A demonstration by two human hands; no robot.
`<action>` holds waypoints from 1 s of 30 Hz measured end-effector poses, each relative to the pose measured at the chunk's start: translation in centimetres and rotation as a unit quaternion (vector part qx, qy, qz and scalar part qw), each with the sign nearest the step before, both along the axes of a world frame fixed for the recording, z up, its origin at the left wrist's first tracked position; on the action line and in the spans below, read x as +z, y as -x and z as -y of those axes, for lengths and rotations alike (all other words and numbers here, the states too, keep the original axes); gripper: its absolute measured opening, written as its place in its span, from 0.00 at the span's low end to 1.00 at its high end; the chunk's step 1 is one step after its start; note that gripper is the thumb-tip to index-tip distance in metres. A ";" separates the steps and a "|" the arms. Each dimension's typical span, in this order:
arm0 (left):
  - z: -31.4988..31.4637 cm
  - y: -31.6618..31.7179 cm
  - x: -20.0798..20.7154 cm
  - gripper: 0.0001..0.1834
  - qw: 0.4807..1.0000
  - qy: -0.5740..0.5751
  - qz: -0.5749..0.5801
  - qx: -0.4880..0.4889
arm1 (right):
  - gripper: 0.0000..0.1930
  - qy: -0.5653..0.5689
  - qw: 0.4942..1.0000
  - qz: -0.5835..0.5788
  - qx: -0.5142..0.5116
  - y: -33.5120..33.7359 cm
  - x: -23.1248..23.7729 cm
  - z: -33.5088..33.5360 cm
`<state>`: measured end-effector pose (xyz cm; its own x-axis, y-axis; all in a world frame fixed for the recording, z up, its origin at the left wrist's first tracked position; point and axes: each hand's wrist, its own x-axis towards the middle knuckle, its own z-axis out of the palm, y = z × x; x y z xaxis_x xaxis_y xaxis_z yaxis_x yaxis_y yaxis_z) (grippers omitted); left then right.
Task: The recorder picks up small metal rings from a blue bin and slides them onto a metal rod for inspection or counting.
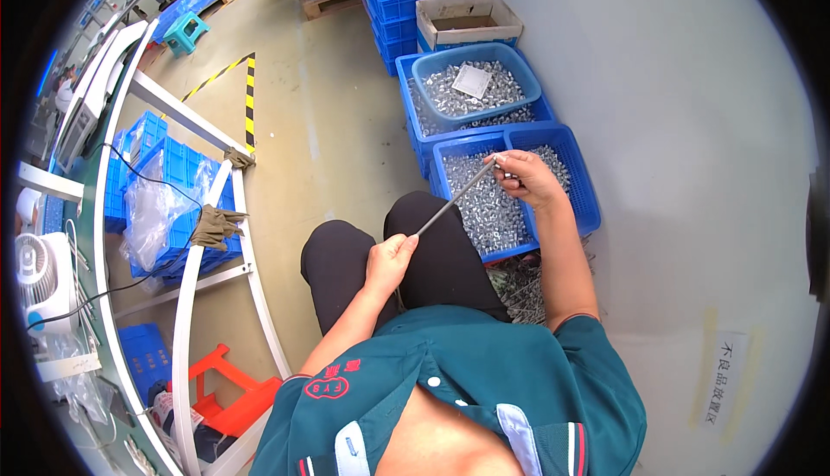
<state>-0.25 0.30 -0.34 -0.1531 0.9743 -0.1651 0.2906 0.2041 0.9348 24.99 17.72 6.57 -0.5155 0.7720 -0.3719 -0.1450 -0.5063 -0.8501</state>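
A thin grey metal rod (454, 199) slants up and to the right across my lap. My left hand (391, 261) is closed round its lower end, above my knees. At the upper end the fingers of my right hand (529, 177) pinch the rod's tip; whether a small part is also between them I cannot make out. Beneath my right hand stands a blue divided crate (588, 208) of small silver metal parts (488, 217), which look like nuts or short sleeves. Below this crate, partly hidden by my right arm, lies a bundle of thin rods (523, 290).
Beyond the crate, a light-blue basin (424, 65) of similar parts rests on another crate, near a cardboard box (467, 22) and stacked blue crates (389, 9). A white-framed workbench (121, 303) with a fan (47, 277) is at left, beside a red stool (229, 389). A wall (692, 130) bounds the right.
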 end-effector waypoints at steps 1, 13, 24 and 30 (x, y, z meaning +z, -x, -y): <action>0.0 -0.1 0.2 0.22 1.000 -0.010 -0.012 0.004 | 0.11 0.001 1.000 -0.001 -0.001 0.1 0.4 0.1; -0.5 0.1 0.5 0.22 0.995 0.002 0.103 -0.016 | 0.13 0.132 0.967 -0.215 -0.038 -0.6 -3.6 0.4; 0.1 0.2 0.0 0.22 0.999 0.000 0.025 -0.028 | 0.10 0.138 0.934 -0.328 0.001 -1.3 -2.8 -0.3; 0.4 0.3 0.1 0.22 1.000 -0.017 -0.013 -0.009 | 0.10 0.152 0.954 -0.253 0.056 -1.6 -1.9 -1.2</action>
